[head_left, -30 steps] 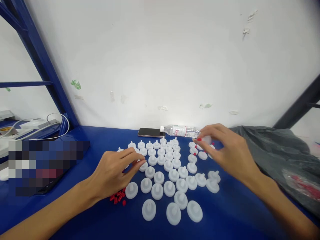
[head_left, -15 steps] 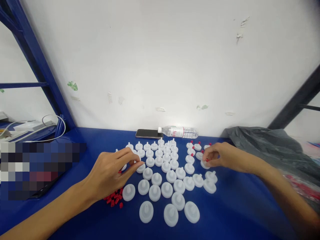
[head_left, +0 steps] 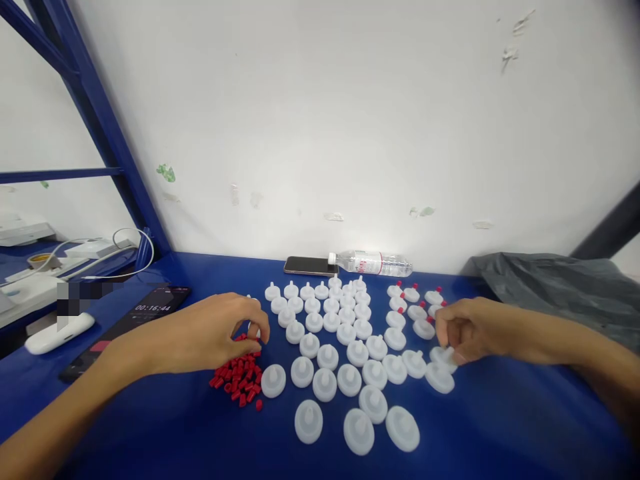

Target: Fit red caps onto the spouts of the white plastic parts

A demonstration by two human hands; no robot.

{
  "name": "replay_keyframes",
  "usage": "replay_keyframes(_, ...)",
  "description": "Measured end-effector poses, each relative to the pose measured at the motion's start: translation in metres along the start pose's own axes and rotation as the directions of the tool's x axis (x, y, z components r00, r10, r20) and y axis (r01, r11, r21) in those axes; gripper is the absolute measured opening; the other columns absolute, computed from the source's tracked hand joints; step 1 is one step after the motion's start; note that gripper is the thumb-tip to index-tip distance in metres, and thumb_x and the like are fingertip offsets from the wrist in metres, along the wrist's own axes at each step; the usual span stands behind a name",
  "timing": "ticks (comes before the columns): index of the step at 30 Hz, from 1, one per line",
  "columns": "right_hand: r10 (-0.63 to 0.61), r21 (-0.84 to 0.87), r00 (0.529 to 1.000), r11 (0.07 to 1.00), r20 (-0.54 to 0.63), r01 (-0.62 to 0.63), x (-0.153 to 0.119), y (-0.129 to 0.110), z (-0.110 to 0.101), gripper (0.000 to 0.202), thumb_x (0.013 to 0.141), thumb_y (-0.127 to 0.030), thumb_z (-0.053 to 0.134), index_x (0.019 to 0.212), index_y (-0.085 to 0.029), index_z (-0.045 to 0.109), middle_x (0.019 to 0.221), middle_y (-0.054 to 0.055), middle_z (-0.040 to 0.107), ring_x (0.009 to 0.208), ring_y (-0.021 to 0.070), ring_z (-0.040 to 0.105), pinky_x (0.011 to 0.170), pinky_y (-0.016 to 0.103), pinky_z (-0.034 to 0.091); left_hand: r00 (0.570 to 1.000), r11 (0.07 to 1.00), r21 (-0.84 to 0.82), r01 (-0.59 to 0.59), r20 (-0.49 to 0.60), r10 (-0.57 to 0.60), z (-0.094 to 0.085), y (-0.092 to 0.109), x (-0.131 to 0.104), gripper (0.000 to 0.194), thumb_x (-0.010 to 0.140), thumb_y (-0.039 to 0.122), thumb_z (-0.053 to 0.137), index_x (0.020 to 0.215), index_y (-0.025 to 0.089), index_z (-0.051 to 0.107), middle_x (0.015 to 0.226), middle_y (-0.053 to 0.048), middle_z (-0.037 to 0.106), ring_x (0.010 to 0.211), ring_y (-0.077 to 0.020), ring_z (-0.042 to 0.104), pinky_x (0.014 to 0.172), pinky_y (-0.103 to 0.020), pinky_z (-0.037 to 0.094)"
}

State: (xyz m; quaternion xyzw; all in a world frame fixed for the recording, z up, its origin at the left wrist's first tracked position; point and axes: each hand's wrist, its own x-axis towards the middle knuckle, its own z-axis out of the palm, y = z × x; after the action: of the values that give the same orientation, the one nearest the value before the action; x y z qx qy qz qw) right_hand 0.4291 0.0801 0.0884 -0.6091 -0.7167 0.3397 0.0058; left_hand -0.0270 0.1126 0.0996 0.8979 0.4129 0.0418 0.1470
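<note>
Left hand: my left hand [head_left: 215,330] is over the pile of red caps [head_left: 243,381], with its fingers curled and the thumb a little apart from them.
Right hand: my right hand [head_left: 475,331] is half closed, its fingertips at a white disc [head_left: 442,359] on the right; the fingers are blurred there, so I cannot tell if they grip it or only touch it.
Plain discs: many white discs with a nozzle [head_left: 325,385] lie on the blue counter [head_left: 190,427], close together in the middle and more scattered toward me.
Capped discs: a smaller group of discs with red tips [head_left: 424,329] is on the right, beyond my right hand.
Back of counter: a clear bottle [head_left: 385,264] lies on its side near the wall [head_left: 320,133], beside a dark phone [head_left: 307,266].
Left side: a larger phone [head_left: 145,313] shows 00:16:44, and a white rounded object [head_left: 63,333] is near it.
Right side: a dark plastic sheet [head_left: 545,287] lies in folds.
</note>
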Motion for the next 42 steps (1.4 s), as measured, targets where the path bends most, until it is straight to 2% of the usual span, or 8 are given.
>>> replay_keyframes(9, -0.047, -0.01, 0.998, 0.999, -0.047, 0.047, -0.001, -0.019, 0.001, 0.018, 0.08, -0.039, 0.076, 0.083, -0.022, 0.071, 0.077, 0.002, 0.073, 0.075, 0.0204, 0.068, 0.065, 0.028, 0.047, 0.995, 0.993, 0.091, 0.075, 0.059, -0.081, 0.014, -0.002, 0.005, 0.017, 0.091, 0.022, 0.067, 0.082, 0.032, 0.077, 0.094, 0.003, 0.076, 0.089, -0.0188, 0.071, 0.071, -0.025, 0.047)
replay_keyframes(14, -0.108, -0.064, 0.975, 0.993, -0.192, 0.097, -0.004, -0.019, -0.006, 0.023, 0.087, -0.045, 0.072, 0.083, -0.022, 0.074, 0.082, 0.004, 0.078, 0.079, 0.0237, 0.073, 0.07, 0.032, 0.053, 0.996, 0.992, 0.108, 0.059, 0.059, -0.066, 0.015, 0.0, 0.007, 0.019, 0.092, 0.021, 0.063, 0.079, 0.029, 0.074, 0.091, 0.002, 0.076, 0.085, -0.0188, 0.069, 0.071, -0.026, 0.046)
replay_keyframes(20, -0.211, 0.134, 0.917, 0.954, -0.337, 0.269, -0.007, -0.033, 0.004, 0.03, 0.098, -0.055, 0.066, 0.101, -0.026, 0.064, 0.143, 0.008, 0.068, 0.128, 0.0304, 0.067, 0.098, 0.04, 0.059, 0.994, 1.0, 0.009, 0.008, -0.11, -0.007, 0.009, 0.017, 0.006, 0.017, 0.101, 0.039, 0.058, 0.096, 0.029, 0.072, 0.079, 0.003, 0.073, 0.065, -0.0148, 0.064, 0.058, -0.024, 0.045)
replay_keyframes(23, -0.253, 0.124, 0.892, 0.94, -0.376, 0.319, -0.005, -0.055, 0.02, 0.03, 0.102, -0.057, 0.061, 0.105, -0.027, 0.062, 0.141, 0.008, 0.069, 0.125, 0.0287, 0.069, 0.095, 0.04, 0.061, 0.973, 0.997, -0.05, -0.064, -0.227, 0.051, 0.013, 0.023, 0.009, 0.018, 0.102, 0.038, 0.058, 0.098, 0.027, 0.072, 0.074, 0.005, 0.072, 0.053, -0.0107, 0.057, 0.05, -0.022, 0.042)
replay_keyframes(28, -0.405, -0.145, 0.764, 0.91, -0.502, 0.387, 0.009, -0.083, 0.055, 0.03, 0.106, -0.057, 0.055, 0.12, -0.031, 0.063, 0.12, 0.005, 0.074, 0.106, 0.0251, 0.071, 0.089, 0.04, 0.059, 0.84, 0.945, -0.085, -0.315, -0.488, 0.237, 0.032, 0.024, 0.018, 0.021, 0.105, 0.026, 0.057, 0.111, 0.025, 0.077, 0.1, 0.001, 0.079, 0.07, -0.0092, 0.068, 0.057, -0.018, 0.05)
replay_keyframes(32, -0.609, -0.425, 0.564, 0.793, -0.557, 0.436, 0.023, -0.089, 0.083, 0.03, 0.107, -0.054, 0.056, 0.116, -0.026, 0.06, 0.106, 0.005, 0.074, 0.093, 0.0238, 0.071, 0.076, 0.037, 0.057, 0.706, 0.889, -0.037, -0.457, -0.622, 0.337, 0.044, 0.028, 0.021, 0.017, 0.102, 0.016, 0.064, 0.11, 0.023, 0.078, 0.101, -0.002, 0.081, 0.088, -0.0133, 0.076, 0.078, -0.021, 0.06)
replay_keyframes(36, -0.74, -0.563, 0.394, 0.671, -0.544, 0.482, 0.025, -0.1, 0.101, 0.03, 0.111, -0.051, 0.045, 0.11, -0.023, 0.053, 0.098, 0.004, 0.075, 0.083, 0.0197, 0.073, 0.069, 0.034, 0.057, 0.683, 0.87, -0.096, -0.484, -0.662, 0.307, 0.052, 0.038, 0.02, 0.012, 0.1, 0.015, 0.069, 0.106, 0.022, 0.077, 0.098, -0.001, 0.081, 0.088, -0.0135, 0.077, 0.082, -0.022, 0.062)
replay_keyframes(42, -0.785, -0.583, 0.318, 0.611, -0.531, 0.536, 0.02, -0.114, 0.112, 0.029, 0.114, -0.048, 0.04, 0.104, -0.023, 0.049, 0.095, 0.001, 0.075, 0.077, 0.0153, 0.076, 0.065, 0.028, 0.057, 0.637, 0.824, -0.068, -0.562, -0.671, 0.38, 0.064, 0.051, 0.018, 0.01, 0.1, 0.014, 0.068, 0.105, 0.021, 0.075, 0.092, -0.001, 0.077, 0.079, -0.01, 0.073, 0.072, -0.017, 0.059)
